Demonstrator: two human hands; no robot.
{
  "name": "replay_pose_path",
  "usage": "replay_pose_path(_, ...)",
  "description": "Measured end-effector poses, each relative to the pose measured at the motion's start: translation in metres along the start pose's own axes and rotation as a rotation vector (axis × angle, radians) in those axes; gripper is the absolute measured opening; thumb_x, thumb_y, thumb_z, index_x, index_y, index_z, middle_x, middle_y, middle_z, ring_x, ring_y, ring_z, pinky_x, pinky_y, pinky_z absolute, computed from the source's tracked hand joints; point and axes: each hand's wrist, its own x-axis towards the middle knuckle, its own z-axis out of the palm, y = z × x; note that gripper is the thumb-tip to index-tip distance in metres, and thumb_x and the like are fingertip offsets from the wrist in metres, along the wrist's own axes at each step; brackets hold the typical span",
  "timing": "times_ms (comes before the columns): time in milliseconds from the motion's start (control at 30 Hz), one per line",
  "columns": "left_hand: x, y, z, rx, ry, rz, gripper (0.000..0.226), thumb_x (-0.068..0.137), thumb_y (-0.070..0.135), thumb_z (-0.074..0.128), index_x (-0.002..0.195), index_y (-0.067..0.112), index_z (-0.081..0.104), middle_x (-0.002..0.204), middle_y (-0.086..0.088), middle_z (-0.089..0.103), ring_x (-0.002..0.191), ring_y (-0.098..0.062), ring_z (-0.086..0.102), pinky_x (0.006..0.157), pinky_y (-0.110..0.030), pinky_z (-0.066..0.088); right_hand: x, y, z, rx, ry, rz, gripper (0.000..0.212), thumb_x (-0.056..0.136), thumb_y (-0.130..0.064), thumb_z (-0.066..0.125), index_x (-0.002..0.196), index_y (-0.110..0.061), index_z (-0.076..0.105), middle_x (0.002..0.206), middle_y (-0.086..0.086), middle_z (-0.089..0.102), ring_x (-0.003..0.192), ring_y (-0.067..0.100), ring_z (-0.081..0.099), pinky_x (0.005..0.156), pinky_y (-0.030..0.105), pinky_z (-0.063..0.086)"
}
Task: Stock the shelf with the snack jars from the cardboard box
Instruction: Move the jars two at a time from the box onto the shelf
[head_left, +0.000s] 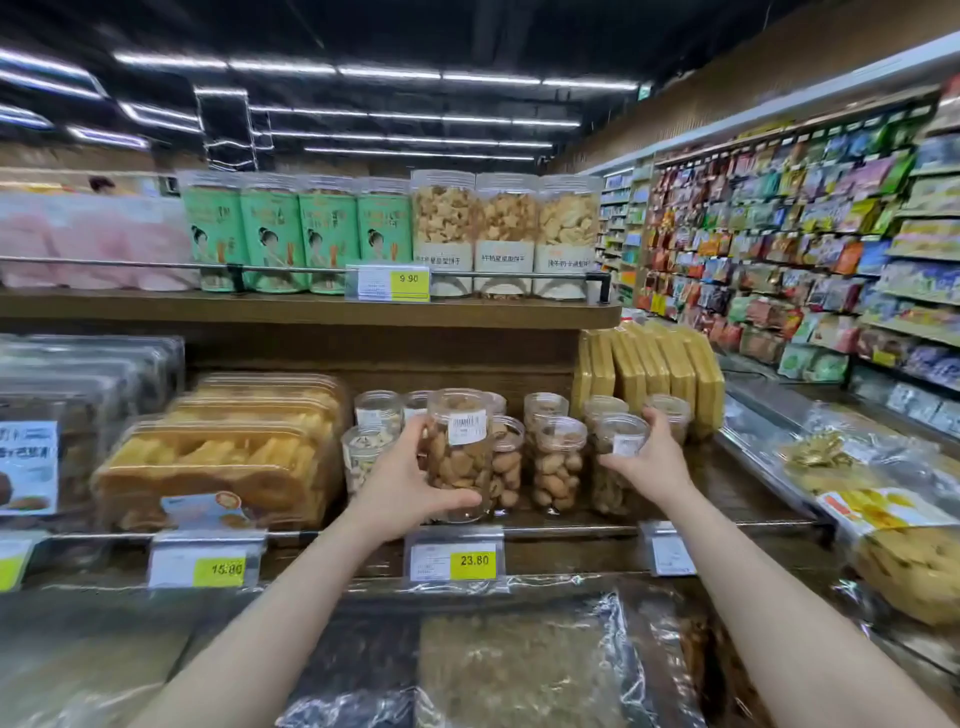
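Midway through restocking, a shop worker's left hand grasps a clear snack jar of biscuits just above the shelf front, while the right hand curls round a second jar standing among several already placed; the cardboard box is out of sight, so how many remain is unclear

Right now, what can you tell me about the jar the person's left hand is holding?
The jar is a clear plastic cylinder with a clear lid, filled with brown nut-like snacks. A white barcode sticker sits near its top. It stands roughly upright, at the front of the lower shelf, among similar jars. The left hand grips it, thumb curled round its lower front. Whether its base rests on the shelf is unclear.
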Motion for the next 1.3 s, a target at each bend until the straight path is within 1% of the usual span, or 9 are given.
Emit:
replay_pose_path(167,0.003,-0.001,0.007,0.070,0.007,0.013,0.091,0.056,0.039,0.088,0.130,0.023,0.037,0.116,0.010,0.052,0.109,-0.010,0.052,0.091,-0.022,0.044,-0.001,0.012,0.004,0.012,-0.053,0.014,0.098,0.069,-0.019,0.079,0.145,-0.010,0.018,0.144,0.013,0.038,0.131,0.029,0.039,0.103,0.035,0.033)
replay_pose_path(267,-0.001,0.009,0.012,0.047,-0.030,0.014,0.091,0.059,0.035,0.087,0.132,0.021,0.036,0.121,0.008,0.052,0.109,-0.007,0.049,0.084,-0.014,0.041,-0.008,-0.007,-0.006,-0.066,0.039,-0.087,0.102,0.070,-0.031,0.080,0.147,-0.013,0.015,0.152,0.012,0.025,0.140,0.027,0.024,0.115,0.042,0.025)
replay_pose_path(333,-0.003,0.018,0.018,0.022,-0.046,0.019,0.095,0.059,0.036,0.087,0.135,0.022,0.033,0.127,0.007,0.051,0.113,-0.007,0.049,0.089,-0.018,0.044,-0.027,-0.035,-0.017,-0.013,0.120,-0.197,0.086,0.077,-0.037,0.072,0.145,-0.014,0.024,0.148,0.010,0.032,0.135,0.024,0.032,0.111,0.040,0.031)
replay_pose_path(500,-0.005,0.046,0.047,0.087,-0.037,0.057,0.092,0.054,0.046,0.083,0.129,0.025,0.034,0.123,0.004,0.059,0.110,-0.017,0.058,0.091,-0.036,0.051,-0.093,-0.090,-0.020,0.155,-0.361,-0.281,0.067,0.086,-0.036,0.061,0.142,-0.023,0.027,0.133,-0.003,0.041,0.114,0.009,0.044,0.086,0.017,0.040)
replay_pose_path(600,-0.008,0.058,0.069,0.170,-0.035,0.099,0.084,0.058,0.040,0.080,0.126,0.025,0.034,0.117,0.002,0.062,0.104,-0.024,0.061,0.078,-0.032,0.051,-0.104,-0.084,-0.012,0.070,-0.221,-0.271,0.076,0.076,-0.037,0.073,0.138,-0.021,0.032,0.138,-0.003,0.042,0.123,0.011,0.042,0.097,0.022,0.035)
replay_pose_path(833,0.015,0.062,0.089,0.037,-0.217,0.220,0.082,0.074,0.048,0.073,0.141,0.027,0.031,0.132,0.002,0.053,0.118,-0.012,0.052,0.101,-0.030,0.044,-0.072,-0.068,-0.078,-0.019,-0.149,-0.206,0.060,0.078,-0.030,0.072,0.129,-0.020,0.041,0.119,-0.006,0.046,0.106,0.013,0.046,0.082,0.025,0.036)
replay_pose_path(1167,0.074,0.020,0.112,0.720,-0.049,0.486,0.052,0.085,0.032,0.058,0.131,0.011,0.047,0.130,-0.008,0.051,0.124,-0.028,0.045,0.112,-0.044,0.027,0.028,0.026,-0.092,-0.242,-0.077,-0.195,0.057,0.084,-0.022,0.066,0.133,-0.014,0.037,0.078,-0.020,0.033,0.079,0.009,0.041,0.072,0.024,0.034)
replay_pose_path(1233,0.075,0.015,0.116,0.748,-0.041,0.500,0.051,0.083,0.031,0.059,0.129,0.010,0.049,0.128,-0.009,0.053,0.122,-0.029,0.046,0.113,-0.045,0.025,0.036,0.050,-0.078,-0.227,-0.129,-0.160,0.058,0.084,-0.019,0.066,0.133,-0.012,0.036,0.087,-0.013,0.046,0.072,0.001,0.040,0.070,0.021,0.034)
replay_pose_path(1300,0.076,0.014,0.115,0.742,-0.050,0.497,0.052,0.084,0.031,0.059,0.130,0.011,0.048,0.129,-0.008,0.052,0.124,-0.028,0.045,0.113,-0.044,0.023,0.040,0.066,-0.069,-0.178,-0.156,-0.149,0.059,0.084,-0.016,0.066,0.134,-0.012,0.035,0.118,0.005,0.053,0.089,0.006,0.045,0.085,0.022,0.033)
